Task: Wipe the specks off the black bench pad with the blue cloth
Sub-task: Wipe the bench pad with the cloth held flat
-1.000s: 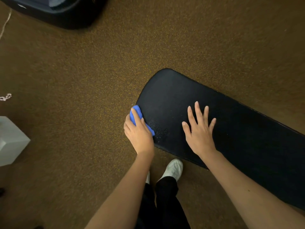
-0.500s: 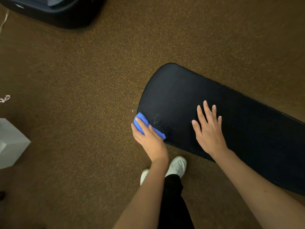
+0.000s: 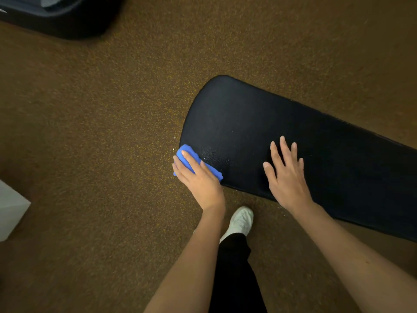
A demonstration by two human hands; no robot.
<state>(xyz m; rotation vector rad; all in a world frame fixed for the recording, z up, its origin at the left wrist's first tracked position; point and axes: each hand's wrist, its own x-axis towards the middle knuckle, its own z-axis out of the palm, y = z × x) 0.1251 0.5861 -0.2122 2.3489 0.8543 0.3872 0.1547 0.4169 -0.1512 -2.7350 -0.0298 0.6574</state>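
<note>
Carpet (image 3: 94, 136), brown with yellow flecks, fills the head view beneath everything else. At the far left edge you see a white angular object (image 3: 11, 211), partly cut off by the frame. At the upper left lies a dark object (image 3: 67, 16), also cut off; its kind cannot be told.

Moving right, your left hand (image 3: 198, 177) lies on the blue cloth (image 3: 187, 155), fingers extended flat over it and pressing it down. The cloth sits bunched at the near left corner of the black bench pad (image 3: 248, 114), partly on the pad and partly over its edge. Pale specks (image 3: 208, 155) show on the pad surface just beside the cloth, on its right.

Below, between your forearms, a white shoe (image 3: 240, 221) and a black trouser leg (image 3: 234, 272) stand on the carpet.

Further right, your right hand (image 3: 286, 177) rests palm down on the pad, fingers straight and spread, holding nothing. It is apart from the cloth, with the specks lying between the two hands.

The pad runs from its rounded end at centre frame to the right edge, where it leaves the view.
</note>
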